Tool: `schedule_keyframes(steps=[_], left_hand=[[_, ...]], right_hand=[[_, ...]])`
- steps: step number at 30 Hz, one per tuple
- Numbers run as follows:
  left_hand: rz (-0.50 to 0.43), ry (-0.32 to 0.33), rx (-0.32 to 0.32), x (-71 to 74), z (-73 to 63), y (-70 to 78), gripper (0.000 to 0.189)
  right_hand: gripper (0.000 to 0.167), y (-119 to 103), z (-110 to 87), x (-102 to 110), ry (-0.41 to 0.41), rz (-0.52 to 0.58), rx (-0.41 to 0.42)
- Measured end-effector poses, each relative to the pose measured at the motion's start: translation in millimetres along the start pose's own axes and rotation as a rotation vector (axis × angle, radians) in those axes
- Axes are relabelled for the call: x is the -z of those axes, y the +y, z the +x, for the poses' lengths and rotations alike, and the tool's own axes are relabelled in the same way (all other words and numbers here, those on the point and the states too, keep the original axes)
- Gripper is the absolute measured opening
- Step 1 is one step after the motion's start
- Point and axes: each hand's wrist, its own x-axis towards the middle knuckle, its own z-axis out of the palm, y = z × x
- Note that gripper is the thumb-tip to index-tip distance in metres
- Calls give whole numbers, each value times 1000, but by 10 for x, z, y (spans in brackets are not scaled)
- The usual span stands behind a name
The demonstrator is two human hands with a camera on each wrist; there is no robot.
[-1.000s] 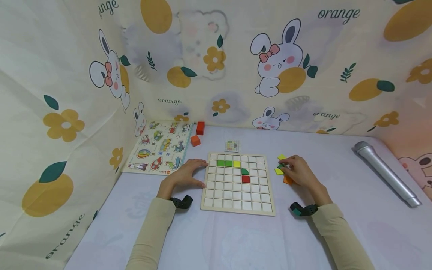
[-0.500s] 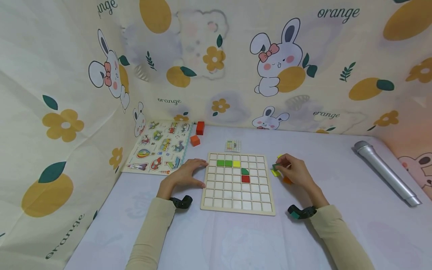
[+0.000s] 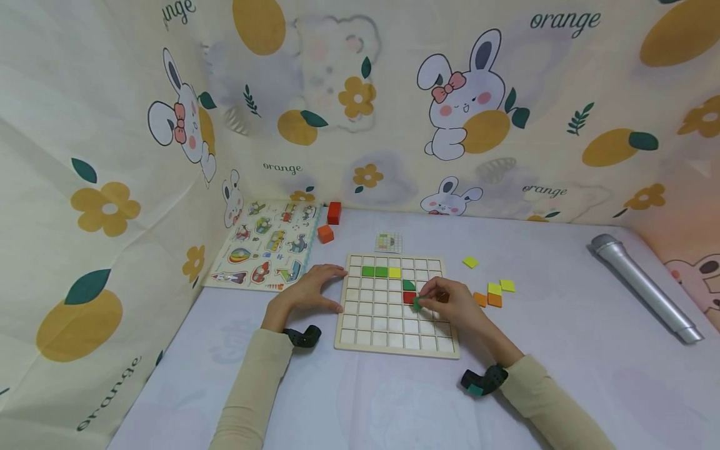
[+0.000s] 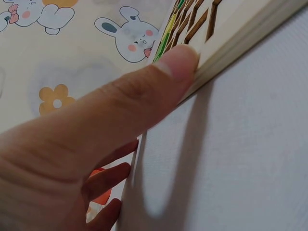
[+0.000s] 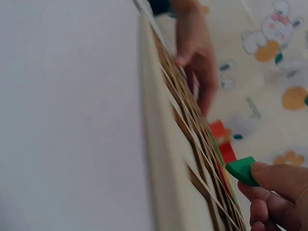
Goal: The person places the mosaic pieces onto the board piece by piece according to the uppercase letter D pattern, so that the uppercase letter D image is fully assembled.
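The right hand (image 3: 457, 305) pinches a green tile (image 3: 417, 304) over the grid board (image 3: 365, 324), apparently just above it near the red tile (image 3: 409, 298); the left hand (image 3: 306, 290), fingers relaxed, touches the board's edge.

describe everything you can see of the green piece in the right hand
The green piece is small, fairly thin and smooth-looking; wood or plastic, I can't tell. The right hand pinches it between thumb and fingers, partly hiding its outline. It looks tilted, over the gridded board near the red tile; contact with the board is unclear.
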Motion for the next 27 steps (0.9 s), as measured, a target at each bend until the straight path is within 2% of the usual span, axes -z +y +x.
schedule_keyframes(steps=[4, 10, 13, 21, 27], left_hand=[[-2, 2, 1, 5, -6, 9, 81], [-3, -1, 4, 10, -11, 15, 82], [-4, -3, 5, 10, -12, 17, 82], [-2, 2, -1, -4, 4, -1, 81], [-3, 7, -3, -3, 1, -3, 81]], right_hand=[[12, -19, -20, -103, -16, -61, 58], [11, -16, -38, -168, 13, -201, 161], [10, -14, -49, -179, 8, -261, 202], [18, -56, -69, -163, -16, -388, 240], [17, -67, -49, -133, -7, -517, 330]])
